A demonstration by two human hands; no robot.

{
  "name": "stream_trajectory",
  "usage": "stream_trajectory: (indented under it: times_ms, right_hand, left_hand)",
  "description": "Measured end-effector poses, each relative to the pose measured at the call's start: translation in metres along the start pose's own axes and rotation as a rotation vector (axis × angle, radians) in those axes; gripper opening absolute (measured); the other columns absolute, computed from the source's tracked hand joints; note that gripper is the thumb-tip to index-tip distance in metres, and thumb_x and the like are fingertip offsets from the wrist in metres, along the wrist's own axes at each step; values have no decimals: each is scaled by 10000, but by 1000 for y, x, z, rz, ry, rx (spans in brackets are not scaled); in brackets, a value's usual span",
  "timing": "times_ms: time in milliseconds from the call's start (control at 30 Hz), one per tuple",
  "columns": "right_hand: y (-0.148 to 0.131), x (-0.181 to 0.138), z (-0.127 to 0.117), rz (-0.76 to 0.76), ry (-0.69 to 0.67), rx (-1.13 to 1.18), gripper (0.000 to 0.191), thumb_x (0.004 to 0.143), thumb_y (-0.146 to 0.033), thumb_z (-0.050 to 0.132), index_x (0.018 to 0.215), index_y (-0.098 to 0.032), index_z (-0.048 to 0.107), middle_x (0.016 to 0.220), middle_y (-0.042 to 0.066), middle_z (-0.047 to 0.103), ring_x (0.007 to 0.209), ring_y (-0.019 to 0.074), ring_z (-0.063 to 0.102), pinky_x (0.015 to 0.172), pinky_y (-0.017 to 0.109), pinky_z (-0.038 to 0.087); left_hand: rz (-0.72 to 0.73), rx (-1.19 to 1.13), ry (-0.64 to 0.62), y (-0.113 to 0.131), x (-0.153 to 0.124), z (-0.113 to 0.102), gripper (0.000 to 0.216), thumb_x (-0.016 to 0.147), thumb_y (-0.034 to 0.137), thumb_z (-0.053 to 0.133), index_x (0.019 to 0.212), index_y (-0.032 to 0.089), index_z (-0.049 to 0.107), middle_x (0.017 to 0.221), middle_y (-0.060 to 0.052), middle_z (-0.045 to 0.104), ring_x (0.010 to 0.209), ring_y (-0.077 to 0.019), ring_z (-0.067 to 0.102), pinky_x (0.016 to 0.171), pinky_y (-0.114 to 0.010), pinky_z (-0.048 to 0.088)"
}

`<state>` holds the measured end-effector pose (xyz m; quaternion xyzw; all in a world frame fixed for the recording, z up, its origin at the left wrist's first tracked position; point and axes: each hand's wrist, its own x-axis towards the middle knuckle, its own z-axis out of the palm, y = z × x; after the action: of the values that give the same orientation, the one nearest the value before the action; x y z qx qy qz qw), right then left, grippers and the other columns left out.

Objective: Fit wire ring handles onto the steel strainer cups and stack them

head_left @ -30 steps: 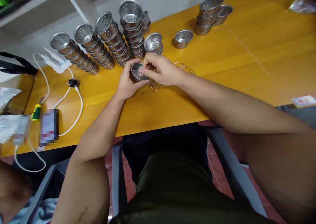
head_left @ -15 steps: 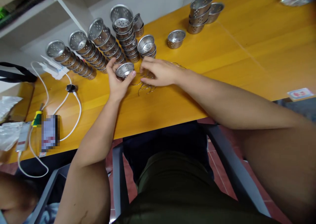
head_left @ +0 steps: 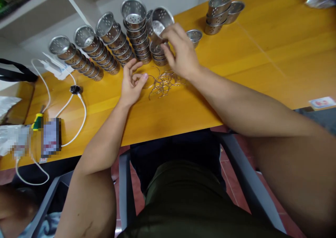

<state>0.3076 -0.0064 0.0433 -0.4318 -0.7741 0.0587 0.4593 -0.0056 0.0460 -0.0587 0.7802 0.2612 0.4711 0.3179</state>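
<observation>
My right hand (head_left: 182, 50) grips a perforated metal cup (head_left: 160, 22) by its near side. The cup is tilted, just above a short stack of like cups (head_left: 159, 57); whether it touches the stack is hard to tell. Fingers curled and apart, my left hand (head_left: 133, 82) is open with nothing in it, resting near the table by the tall stacks. Between the hands lies a loose pile of thin bent wires (head_left: 165, 84). A tall stack of cups (head_left: 139, 35) stands behind the left hand.
More leaning cup stacks (head_left: 85, 64) stand to the left. A single cup (head_left: 194, 37) and a group of cups (head_left: 216, 15) are at the back right. White cables, a phone-like device (head_left: 50, 136) and a green-yellow tool (head_left: 37, 121) lie at left. Another person's arm (head_left: 15, 206) shows lower left.
The cup that was in my left hand is gone from it, and my right hand has risen from the wires and now holds a cup over the short stack. My left hand has opened.
</observation>
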Motion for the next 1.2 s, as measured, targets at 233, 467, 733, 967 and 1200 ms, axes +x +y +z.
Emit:
stream_trajectory:
  times_ms: [233, 467, 733, 967, 1200]
  right_hand:
    - [73, 12, 32, -55, 12, -40, 410, 1290, -634, 466, 1266, -364, 773, 1478, 173, 822, 1277, 394, 517, 1171, 604, 414]
    - [64, 10, 42, -95, 56, -133, 363, 1200, -670, 560, 1136, -366, 746, 1373, 162, 857, 1215, 420, 544, 1297, 701, 372]
    - [48, 4, 41, -124, 74, 54, 417, 1189, -782, 642, 1356, -470, 863, 1283, 113, 894, 1463, 484, 657, 1431, 752, 440]
    - [24, 8, 24, 205, -101, -196, 579, 1184, -735, 552, 1509, -389, 883, 1799, 123, 764, 1624, 510, 488, 1569, 774, 197]
    - [0, 14, -22, 149, -57, -282, 685, 1222, -445, 698, 1854, -181, 676, 1951, 213, 605, 1730, 431, 601, 1518, 613, 486]
  left_hand:
    - [16, 13, -25, -9, -2, 1, 879, 1170, 993, 756, 1893, 613, 432, 1896, -98, 644, 1155, -232, 907, 1087, -509, 792]
    - [69, -23, -19, -11, 0, 5, 898, 1112, 1019, 829, 1826, 571, 520, 1762, -93, 688, 1203, -257, 909, 1050, -483, 785]
    - [41, -22, -24, -6, -1, 4, 888, 1112, 992, 855, 1807, 530, 553, 1750, -106, 689, 1312, -288, 893, 1135, -499, 776]
    - [98, -97, -36, -3, 2, 6, 755, 1163, 856, 925, 1765, 515, 624, 1677, -64, 749, 1037, -143, 877, 894, -296, 728]
    - [95, -88, -13, 3, 1, 4, 740, 1157, 830, 951, 1741, 474, 668, 1671, -74, 765, 1027, -139, 879, 843, -263, 703]
